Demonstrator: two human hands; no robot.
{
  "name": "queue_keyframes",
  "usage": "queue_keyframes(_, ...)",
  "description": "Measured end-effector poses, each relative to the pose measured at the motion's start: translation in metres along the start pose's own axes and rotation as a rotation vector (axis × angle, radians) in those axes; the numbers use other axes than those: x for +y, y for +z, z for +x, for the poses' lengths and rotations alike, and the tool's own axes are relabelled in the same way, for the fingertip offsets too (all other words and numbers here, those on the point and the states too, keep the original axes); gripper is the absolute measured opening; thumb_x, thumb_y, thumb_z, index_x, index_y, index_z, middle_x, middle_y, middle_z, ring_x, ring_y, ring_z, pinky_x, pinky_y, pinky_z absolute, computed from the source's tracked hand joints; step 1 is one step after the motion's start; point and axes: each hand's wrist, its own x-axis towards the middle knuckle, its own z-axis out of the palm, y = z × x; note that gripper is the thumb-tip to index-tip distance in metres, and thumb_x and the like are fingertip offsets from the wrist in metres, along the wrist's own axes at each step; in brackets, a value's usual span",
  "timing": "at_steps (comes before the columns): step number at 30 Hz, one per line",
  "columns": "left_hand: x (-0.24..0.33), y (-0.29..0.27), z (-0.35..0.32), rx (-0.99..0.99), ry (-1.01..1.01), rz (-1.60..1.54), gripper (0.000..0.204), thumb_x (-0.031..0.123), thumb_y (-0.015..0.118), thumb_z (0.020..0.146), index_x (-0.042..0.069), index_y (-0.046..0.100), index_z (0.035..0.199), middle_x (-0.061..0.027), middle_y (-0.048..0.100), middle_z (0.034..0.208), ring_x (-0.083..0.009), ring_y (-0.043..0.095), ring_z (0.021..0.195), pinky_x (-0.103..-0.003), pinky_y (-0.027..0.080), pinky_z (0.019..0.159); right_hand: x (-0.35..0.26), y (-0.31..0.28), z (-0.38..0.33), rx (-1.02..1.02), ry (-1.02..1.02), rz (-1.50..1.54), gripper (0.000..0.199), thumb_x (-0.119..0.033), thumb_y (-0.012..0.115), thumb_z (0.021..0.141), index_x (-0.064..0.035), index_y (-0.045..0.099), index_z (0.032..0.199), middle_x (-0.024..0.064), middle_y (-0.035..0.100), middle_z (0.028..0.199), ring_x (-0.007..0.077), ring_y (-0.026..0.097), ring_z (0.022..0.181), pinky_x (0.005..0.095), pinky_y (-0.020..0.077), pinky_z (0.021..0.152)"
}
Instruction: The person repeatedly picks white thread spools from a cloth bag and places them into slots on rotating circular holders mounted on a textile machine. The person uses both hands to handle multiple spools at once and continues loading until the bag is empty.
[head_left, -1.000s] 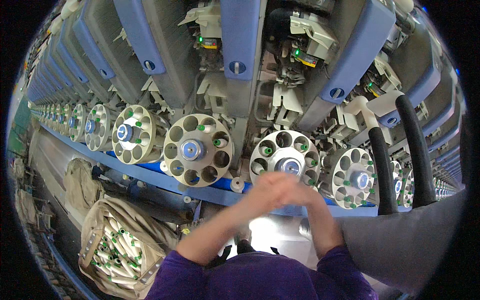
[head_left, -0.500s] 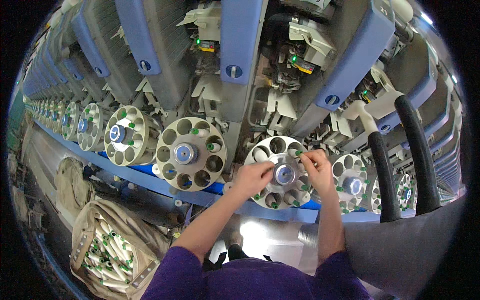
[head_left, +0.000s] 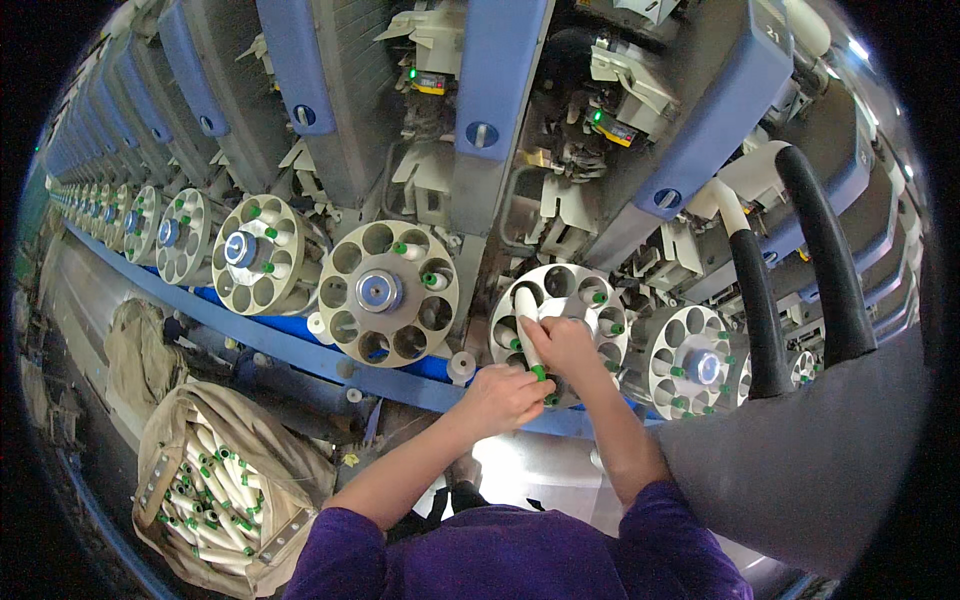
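The sack point(head_left: 290, 435) is cloth, the bobbin point(head_left: 527, 308) perhaps plastic.

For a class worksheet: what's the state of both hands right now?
Left hand: closed, holding a white tube by its green end.
Right hand: closed, holding the same white tube.

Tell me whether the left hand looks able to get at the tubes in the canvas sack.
Probably yes: the canvas sack on that side gapes open, its green-tipped tubes uncovered. The left hand is at the green end of a white tube, though, so it may need to leave that first.

Head-worn fisheye view, facing downward, close range
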Motion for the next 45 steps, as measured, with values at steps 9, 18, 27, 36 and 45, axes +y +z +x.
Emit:
queue_keyframes(9,0.005,0.011,-0.008,0.457,-0.716,-0.74,0.042,0.011,0.059,0.086,0.008,0.046,0.125,-0.0061,0.06,0.094,-0.0123,0.057,0.076,-0.026,0.047,0.068,0.015,-0.077,-0.029,-0.376,0.116,0.846,0.03,-0.029,0.046,0.093,-0.002,0.053,0.085,0.0098,0.059,0.075,0.0191,0.059,0.066,0.0319,0.048,0.063)
queue_keyframes(18,0.019,0.041,-0.116,0.064,-0.947,-0.53,0.03,0.024,0.063,0.081,0.006,0.059,0.104,-0.0129,0.066,0.095,-0.0242,0.063,0.089,-0.034,0.048,0.078,0.048,-0.052,-0.051,-0.139,0.444,0.132,0.041,-0.041,0.062,0.079,-0.0017,0.054,0.086,0.0157,0.063,0.069,0.0236,0.061,0.058,0.0365,0.0473,0.06)
queue_keyframes(27,0.072,0.022,-0.187,-0.653,-0.809,-0.342,0.043,0.039,0.062,0.08,0.008,0.057,0.109,-0.0118,0.065,0.099,-0.0255,0.062,0.092,-0.037,0.048,0.081,-0.176,0.025,-0.117,-0.502,-0.551,0.347,0.022,-0.029,0.054,0.085,-0.0085,0.059,0.09,0.0131,0.063,0.085,0.0324,0.061,0.079,0.041,0.0491,0.067)
queue_keyframes(36,0.108,-0.027,-0.292,-0.736,-1.067,-0.46,0.043,0.036,0.059,0.082,0.008,0.056,0.115,-0.0145,0.059,0.114,-0.0271,0.056,0.105,-0.035,0.044,0.089,-0.197,0.085,-0.232,-1.083,-0.798,0.7,0.03,-0.03,0.053,0.09,-0.0052,0.057,0.105,0.0142,0.063,0.098,0.0279,0.06,0.091,0.037,0.0465,0.08)
queue_keyframes(45,0.087,-0.003,-0.283,-0.719,-1.137,-0.333,0.049,0.038,0.062,0.081,0.006,0.054,0.118,-0.0152,0.061,0.109,-0.0297,0.058,0.101,-0.038,0.046,0.086,0.049,0.02,-0.197,0.365,0.598,0.595,0.033,-0.023,0.066,0.081,-0.0049,0.056,0.107,0.007,0.06,0.091,0.0167,0.058,0.078,0.0299,0.0489,0.065)
